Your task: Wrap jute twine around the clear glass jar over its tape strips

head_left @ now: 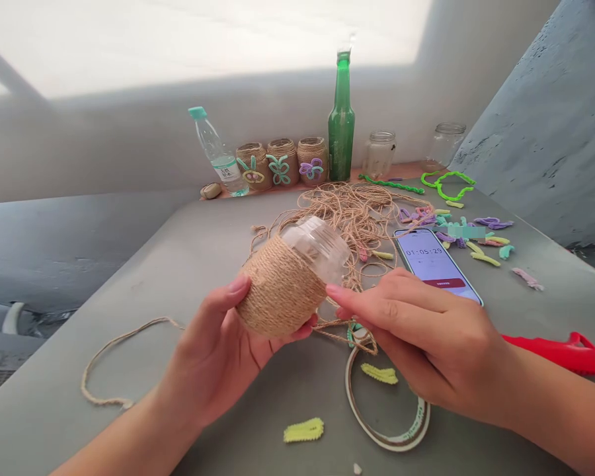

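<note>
A glass jar (317, 248) lies tilted in my left hand (228, 337), its bare clear mouth pointing up and to the right. Rows of jute twine (277, 287) wrap its lower body. My left fingers and thumb are closed around the wrapped part. At the edge of the wrapping, my right hand (421, 330) pinches the twine between thumb and index finger, close against the glass. Below the jar, loose strands cross a roll of tape (350, 383). A large tangle of twine (347, 211) spreads behind the jar.
Along the back stand a water bottle (223, 165), several twine-wrapped jars (281, 165), a green bottle (342, 125) and clear jars (379, 155). A phone (434, 261) and fuzzy pieces (486, 254) lie right, near a red handle (565, 354). Yellow pieces (303, 430) lie in front.
</note>
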Available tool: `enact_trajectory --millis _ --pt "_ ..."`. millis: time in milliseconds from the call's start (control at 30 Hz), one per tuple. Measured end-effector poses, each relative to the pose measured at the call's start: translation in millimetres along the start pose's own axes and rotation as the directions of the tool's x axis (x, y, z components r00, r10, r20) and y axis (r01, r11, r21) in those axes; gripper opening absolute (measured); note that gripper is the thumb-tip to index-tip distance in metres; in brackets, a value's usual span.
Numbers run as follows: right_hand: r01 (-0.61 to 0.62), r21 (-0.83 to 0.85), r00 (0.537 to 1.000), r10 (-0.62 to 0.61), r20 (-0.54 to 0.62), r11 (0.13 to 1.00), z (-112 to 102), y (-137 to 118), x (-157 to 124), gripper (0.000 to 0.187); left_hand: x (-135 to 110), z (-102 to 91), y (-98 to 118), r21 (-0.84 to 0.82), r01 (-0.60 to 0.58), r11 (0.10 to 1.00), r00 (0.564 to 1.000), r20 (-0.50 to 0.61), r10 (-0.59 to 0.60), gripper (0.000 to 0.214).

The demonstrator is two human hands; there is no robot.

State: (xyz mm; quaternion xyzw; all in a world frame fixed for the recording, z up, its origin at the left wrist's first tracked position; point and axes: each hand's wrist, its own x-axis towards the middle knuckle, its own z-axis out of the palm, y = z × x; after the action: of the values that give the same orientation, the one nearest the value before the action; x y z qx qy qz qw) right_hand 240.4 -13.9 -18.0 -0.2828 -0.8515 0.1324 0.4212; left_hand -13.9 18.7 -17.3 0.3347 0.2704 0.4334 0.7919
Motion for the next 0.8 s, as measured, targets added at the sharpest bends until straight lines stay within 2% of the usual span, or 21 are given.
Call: enact_trajectory --millis 167,233,367,533,667,800 --pt "0.03 0.004 1.0 -0.03 0.001 1.0 -1.4 1.5 -0.8 0.049 -2.2 -1.7 -1.3 -0.007 0.094 0.996 0.994 0.063 -0.093 0.044" --pt "0.033 -0.008 0.999 -0.033 0.005 0.999 -2.6 0.7 0.4 0.048 -3.0 -3.4 -3.5 -0.004 0.089 0.996 0.994 0.062 -0.089 0.044" --pt "0.033 -0.038 0.999 -0.033 0.0 0.999 -3.2 -0.1 1.1 0.048 -3.2 -3.9 -8.1 0.02 0.044 0.999 0.999 0.028 -0.045 0.039" --pt "0.037 -0.032 0.999 -0.037 0.0 0.999 -1.1 0.7 -0.8 0.051 -1.5 1.2 -7.0 0.028 0.05 0.998 0.999 -0.014 -0.05 0.029" --pt "0.027 -0.035 0.999 -0.026 0.033 0.999 -0.5 0.1 0.0 0.051 0.2 1.9 1.2 -0.008 0.064 0.998 0.997 -0.052 -0.064 0.041" --pt "0.022 0.0 1.0 -0.022 -0.001 1.0 0.3 -0.9 1.2 0.047 -0.5 2.3 8.7 -0.022 -0.015 1.0 0.99 -0.141 0.011 0.04"
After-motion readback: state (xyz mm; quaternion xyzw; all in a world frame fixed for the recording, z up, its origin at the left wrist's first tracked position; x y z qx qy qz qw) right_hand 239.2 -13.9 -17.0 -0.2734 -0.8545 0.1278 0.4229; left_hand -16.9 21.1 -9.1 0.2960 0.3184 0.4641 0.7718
